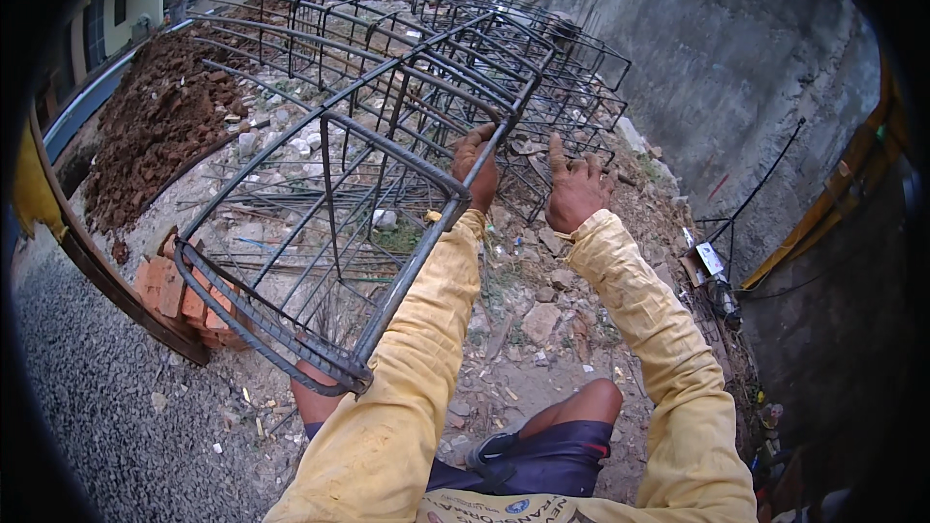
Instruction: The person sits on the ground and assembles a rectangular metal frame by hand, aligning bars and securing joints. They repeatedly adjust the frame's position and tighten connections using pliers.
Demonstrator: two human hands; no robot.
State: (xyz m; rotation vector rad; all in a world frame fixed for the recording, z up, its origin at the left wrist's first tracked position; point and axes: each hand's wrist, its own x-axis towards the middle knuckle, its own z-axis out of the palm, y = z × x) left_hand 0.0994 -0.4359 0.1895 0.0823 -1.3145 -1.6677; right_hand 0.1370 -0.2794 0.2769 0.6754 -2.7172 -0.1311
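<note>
A long rebar cage (399, 168) of ribbed steel bars and square stirrups slants from the lower left up to the middle of the view. My left hand (475, 167) is beside its near right bar, fingers curled in against the steel close to a stirrup joint; the bar partly covers the hand. To the right of the cage, my right hand (579, 184) is raised with the index finger pointing up and the others loosely bent. Nothing shows in it. The bent end of the cage (356, 378) lies by my left forearm and over my left leg.
More rebar cages (581, 68) lie behind on rubble. At left are a brown soil heap (160, 107), stacked red bricks (184, 295) and grey gravel (87, 397). A concrete wall (736, 68) rises at right, with a thin dark rod (770, 174) before it.
</note>
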